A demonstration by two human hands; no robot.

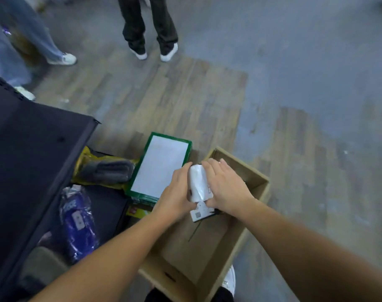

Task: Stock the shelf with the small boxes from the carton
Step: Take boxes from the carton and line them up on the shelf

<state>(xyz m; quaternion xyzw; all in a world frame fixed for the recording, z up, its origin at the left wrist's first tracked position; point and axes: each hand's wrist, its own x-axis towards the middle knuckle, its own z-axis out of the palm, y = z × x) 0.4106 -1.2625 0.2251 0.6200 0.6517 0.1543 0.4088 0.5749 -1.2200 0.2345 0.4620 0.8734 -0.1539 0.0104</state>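
Note:
An open brown carton (254,192) stands on the floor below me. Over its far left part, both my hands hold a small white wrapped box (197,182) with a label and QR code showing at its near end. My left hand (177,190) grips its left side. My right hand (226,184) lies over its right side, fingers curved round it. The carton's bottom shows bare cardboard in front of the hands. A dark shelf unit (33,153) rises at the left.
A green-edged box with a white top (161,166) sits on a stack beside the carton. On the low shelf lie grey slippers in a yellow bag (107,173) and a blue bagged item (79,223). Two people's legs (150,25) stand on the floor beyond.

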